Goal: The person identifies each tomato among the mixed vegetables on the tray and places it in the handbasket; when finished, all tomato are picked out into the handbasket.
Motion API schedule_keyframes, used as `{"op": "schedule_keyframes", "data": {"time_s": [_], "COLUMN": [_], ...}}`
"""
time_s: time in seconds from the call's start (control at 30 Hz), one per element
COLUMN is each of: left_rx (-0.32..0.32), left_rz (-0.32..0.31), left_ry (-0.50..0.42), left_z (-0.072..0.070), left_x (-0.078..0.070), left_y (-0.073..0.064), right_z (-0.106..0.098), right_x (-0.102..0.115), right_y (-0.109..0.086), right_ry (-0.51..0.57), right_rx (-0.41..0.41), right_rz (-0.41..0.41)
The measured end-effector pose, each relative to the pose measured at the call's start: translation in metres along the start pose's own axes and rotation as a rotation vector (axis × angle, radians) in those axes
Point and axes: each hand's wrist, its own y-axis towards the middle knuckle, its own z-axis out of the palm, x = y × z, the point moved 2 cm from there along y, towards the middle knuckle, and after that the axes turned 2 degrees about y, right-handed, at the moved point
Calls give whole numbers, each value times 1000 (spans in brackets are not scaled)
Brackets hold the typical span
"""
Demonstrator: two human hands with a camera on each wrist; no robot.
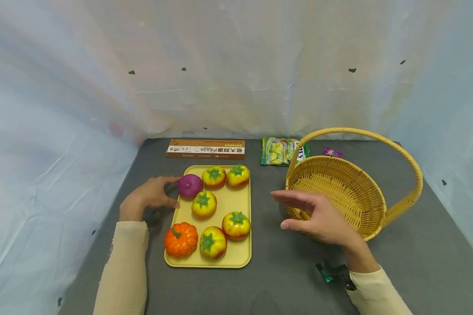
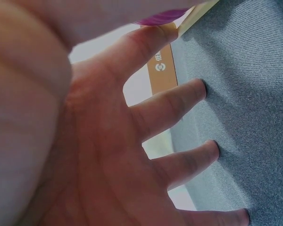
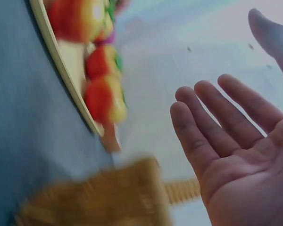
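Observation:
My left hand [image 1: 153, 194] is at the left rim of a yellow tray [image 1: 236, 258], thumb and index finger spread on either side of a round purple onion [image 1: 190, 186]. In the left wrist view, its fingers [image 2: 170, 106] are straight and spread, the tips close over the grey cloth. The right hand [image 1: 319, 214] hovers over the near left side of a wicker basket [image 1: 372, 192], fingers extended and nothing in it. Behind it, a small yellow thing [image 1: 305, 215] shows in the basket, mostly hidden. The tray carries several yellow-red persimmons [image 1: 236, 225] and an orange pumpkin [image 1: 181, 239].
A pasta box [image 1: 206, 149] lies behind the tray. Behind the basket are a green snack bag [image 1: 277, 151] and a small purple packet [image 1: 333, 152]. The basket's tall handle [image 1: 411, 168] arches up. A dark green object [image 1: 325, 271] lies by the right wrist.

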Motion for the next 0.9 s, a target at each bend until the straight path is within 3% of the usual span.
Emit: {"op": "schedule_keyframes", "data": {"time_s": [0.2,0.43,0.53,0.7,0.9], "left_rx": [5,12,10,7,2], "left_rz": [-14,-40,-40,-33,-18], "left_ry": [-5,-9,-8,-11,-17], "left_z": [1,-1,-1,-1,0], "left_x": [-2,-2,-3,-3,-1], "left_y": [0,0,-1,-1,0], "right_z": [32,56,61,70,86], "right_x": [-8,-21,-29,-40,-40], "right_y": [20,31,32,34,42], "right_ry": [97,124,74,-101,-305], "right_rx": [84,82,67,78,81], "right_rz": [19,100,141,197,173]}}
